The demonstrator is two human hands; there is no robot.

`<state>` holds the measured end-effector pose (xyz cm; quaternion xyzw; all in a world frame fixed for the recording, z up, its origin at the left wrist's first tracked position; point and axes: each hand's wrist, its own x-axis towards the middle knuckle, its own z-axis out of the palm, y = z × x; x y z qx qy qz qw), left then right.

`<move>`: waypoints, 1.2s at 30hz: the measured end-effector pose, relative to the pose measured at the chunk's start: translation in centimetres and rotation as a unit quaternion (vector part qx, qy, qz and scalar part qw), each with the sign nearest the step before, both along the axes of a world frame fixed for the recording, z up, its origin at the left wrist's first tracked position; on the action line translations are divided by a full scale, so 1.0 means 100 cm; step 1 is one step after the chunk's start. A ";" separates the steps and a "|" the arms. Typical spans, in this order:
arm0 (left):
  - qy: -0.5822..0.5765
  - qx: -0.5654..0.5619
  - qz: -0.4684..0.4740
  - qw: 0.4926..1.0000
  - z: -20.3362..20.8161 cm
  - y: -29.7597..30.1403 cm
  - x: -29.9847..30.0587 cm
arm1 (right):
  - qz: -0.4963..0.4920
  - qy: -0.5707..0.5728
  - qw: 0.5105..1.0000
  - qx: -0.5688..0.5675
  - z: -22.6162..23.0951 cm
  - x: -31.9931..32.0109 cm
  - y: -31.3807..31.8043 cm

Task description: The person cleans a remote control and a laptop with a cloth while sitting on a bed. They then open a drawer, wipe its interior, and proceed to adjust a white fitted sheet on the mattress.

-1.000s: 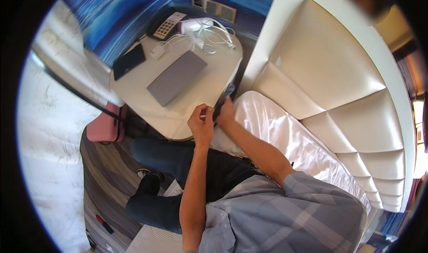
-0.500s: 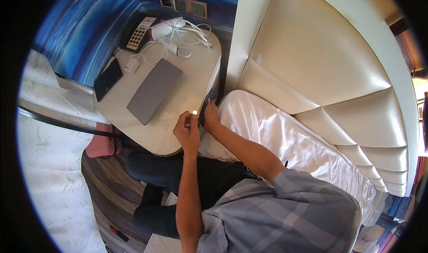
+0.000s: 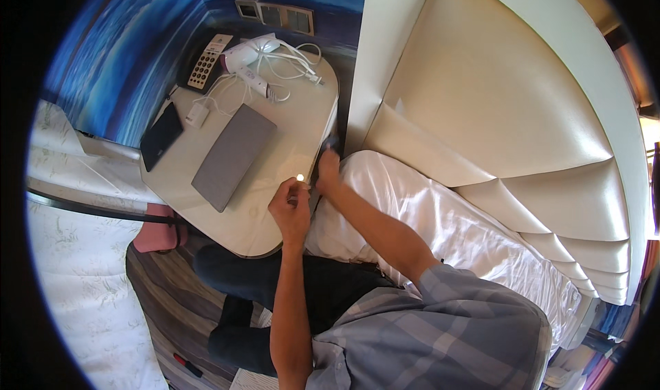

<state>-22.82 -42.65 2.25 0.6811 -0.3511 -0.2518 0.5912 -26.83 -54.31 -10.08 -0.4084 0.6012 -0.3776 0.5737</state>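
Over the near right corner of the white table (image 3: 268,218), my left hand (image 3: 290,210) is closed, its fingers curled and thumb drawn in. Just beyond its fingertips is a small bright spot; I cannot tell whether it is a reflection or an object. My right hand (image 3: 328,172) is closed at the table's right edge, beside the bed. A small dark thing (image 3: 332,143) shows at the far end of its fingers, mostly hidden by the hand. To the left of my hands, a grey flat rectangular box (image 3: 234,156) lies on the table.
Farther back on the table are a white hair dryer (image 3: 244,56) with tangled cords, a black telephone (image 3: 206,63), a white charger (image 3: 197,115) and a dark tablet (image 3: 162,135). The satin-covered bed (image 3: 412,204) is at right. A pink bag (image 3: 158,235) stands on the floor.
The whole view has shifted slightly, so the table sits lower. My hands stay close together at the table's edge, with the right hand's fingers turned a little.
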 end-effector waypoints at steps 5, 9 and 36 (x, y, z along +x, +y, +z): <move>0.037 0.007 0.020 0.999 0.004 -0.011 -0.004 | -0.091 -0.048 0.995 -0.006 0.012 -0.002 -0.061; 0.011 -0.004 0.008 1.000 -0.001 -0.016 -0.003 | -0.105 -0.035 0.967 -0.230 0.012 0.005 -0.019; 0.269 -0.157 -0.006 0.950 -0.013 0.010 0.016 | 0.165 -0.564 0.774 0.235 0.008 -0.001 0.074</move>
